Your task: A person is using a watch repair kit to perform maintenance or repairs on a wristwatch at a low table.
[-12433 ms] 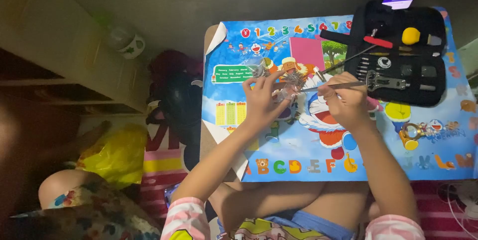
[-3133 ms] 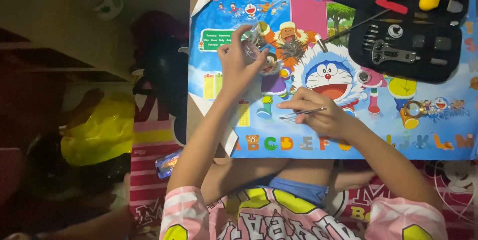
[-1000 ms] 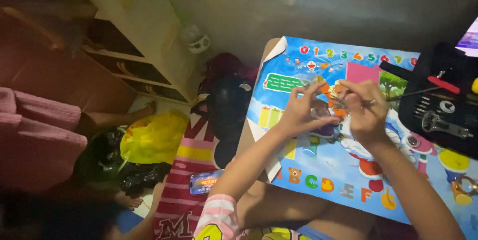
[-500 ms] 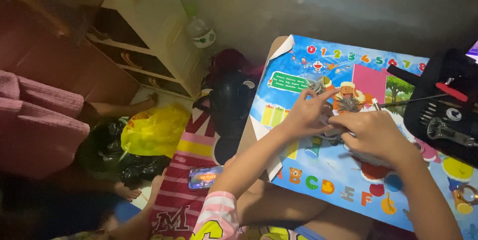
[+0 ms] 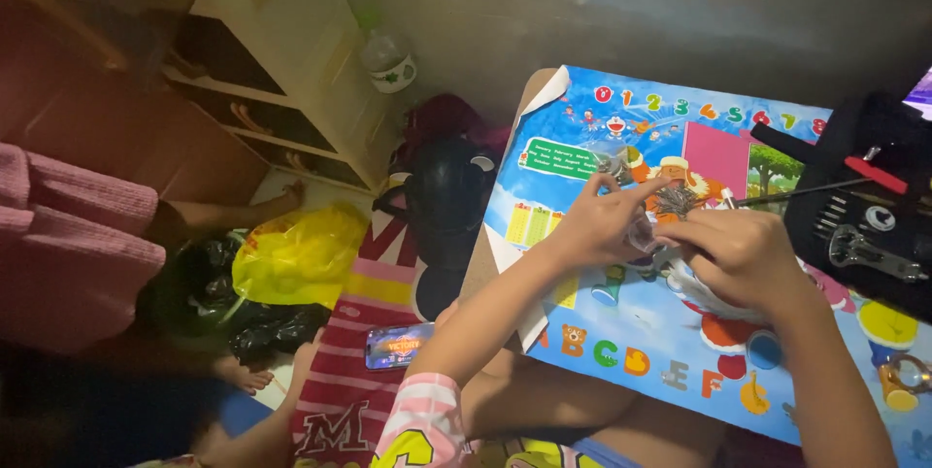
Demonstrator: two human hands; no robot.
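I see the colourful surface (image 5: pixel 621 351) lit brightly toward three o'clock; toward nine o'clock everything sinks into dim, soft, murky shadow.

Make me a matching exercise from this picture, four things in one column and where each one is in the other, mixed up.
Things:
1. yellow plastic bag
2. black tool case
3. phone
4. plastic bottle

Places:
A. on the striped mat
B. beside the pale shelf unit
C. on the colourful table's right side
D. on the floor, left of the table

Pairs: 1-D, 2-C, 3-A, 4-B
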